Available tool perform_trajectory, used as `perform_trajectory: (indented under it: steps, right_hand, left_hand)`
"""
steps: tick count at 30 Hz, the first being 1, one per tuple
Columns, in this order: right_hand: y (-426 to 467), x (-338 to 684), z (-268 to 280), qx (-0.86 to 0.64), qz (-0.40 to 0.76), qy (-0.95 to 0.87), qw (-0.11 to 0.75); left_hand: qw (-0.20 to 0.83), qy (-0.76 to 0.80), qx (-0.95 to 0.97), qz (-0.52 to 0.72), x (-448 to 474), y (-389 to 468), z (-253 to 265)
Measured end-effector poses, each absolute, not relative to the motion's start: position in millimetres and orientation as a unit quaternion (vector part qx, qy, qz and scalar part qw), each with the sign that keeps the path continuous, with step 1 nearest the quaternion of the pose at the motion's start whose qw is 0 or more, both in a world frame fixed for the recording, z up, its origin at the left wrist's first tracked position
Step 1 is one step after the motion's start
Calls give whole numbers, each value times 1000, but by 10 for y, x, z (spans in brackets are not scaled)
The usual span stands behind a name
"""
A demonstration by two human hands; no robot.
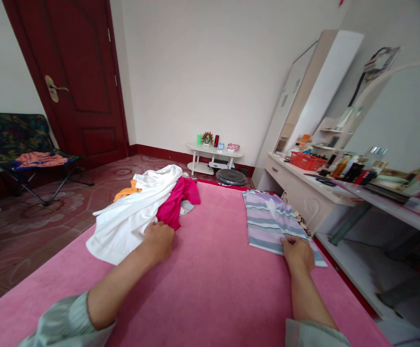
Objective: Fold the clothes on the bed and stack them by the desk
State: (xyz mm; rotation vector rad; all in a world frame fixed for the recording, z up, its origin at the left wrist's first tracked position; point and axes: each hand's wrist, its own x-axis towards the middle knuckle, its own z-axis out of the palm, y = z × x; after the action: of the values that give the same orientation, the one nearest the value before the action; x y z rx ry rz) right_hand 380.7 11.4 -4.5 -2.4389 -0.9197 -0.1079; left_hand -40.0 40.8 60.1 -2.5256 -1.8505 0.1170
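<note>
From the head camera, a pink bed cover (210,270) fills the lower half of the view. The left hand (159,241) rests on the near edge of a white shirt (130,217), fingers curled over the cloth; whether they pinch it I cannot tell. The white shirt lies in a loose pile with a magenta garment (179,200) just beside it and an orange piece (126,192) behind. The right hand (298,253) lies flat, fingers together, on the near end of a folded striped shirt (271,219), which sits near the bed's right edge, well apart from the pile.

Beyond the bed, the floor is patterned red tile (32,212). A dark red door (75,77) stands at the left, with a folding chair (18,144) near it holding orange cloth. A small white table (213,154) stands against the far wall. On the right, a white dresser (304,188) carries a red basket (307,160) and bottles.
</note>
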Motion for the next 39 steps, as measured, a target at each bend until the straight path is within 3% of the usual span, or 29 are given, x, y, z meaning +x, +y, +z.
perform_trajectory:
  steps: [3,7,10,11,14,16,18,21,24,27,30,34,39]
  right_hand:
    - [129,3783,-30,-887,-53,-316,332]
    - [231,3521,102,-846,-55,-296,440]
    - [229,3048,369,-774,-3,-418,476]
    - [183,2847,491,-737,45,-495,458]
    - [-70,2246,886,-550,246,-746,284]
    - [-239,1981,1093,-429,422,-780,170]
    - [-312,1913,1190,-404,483,-763,143]
    - [-217,2149,1114,-584,301,-734,173]
    - [-52,2523,914,-731,111,-665,106]
    - [21,2728,747,-746,122,-655,23]
    - [39,2715,653,-753,117,-647,0]
    - [106,2631,599,-765,97,-632,78]
    - [205,2753,589,-701,242,-518,425]
  left_hand:
    - [32,-592,-805,13,-407,410,593]
    - [-21,-532,-830,-165,-424,477,433]
    - [-81,-471,-828,-294,-422,534,304]
    - [-95,-452,-822,-333,-417,546,277]
    - [-131,-407,-796,-429,-392,546,260]
    - [-155,-385,-784,-462,-377,515,288]
    - [-179,-367,-785,-466,-365,464,324]
    - [-201,-338,-809,-438,-344,379,353]
    - [-186,-305,-850,-388,-308,317,338]
    - [-152,-291,-873,-361,-269,290,302]
    - [-138,-301,-875,-353,-251,286,280]
    - [-145,-316,-878,-331,-247,262,301]
    - [-221,-336,-875,-270,-258,274,394]
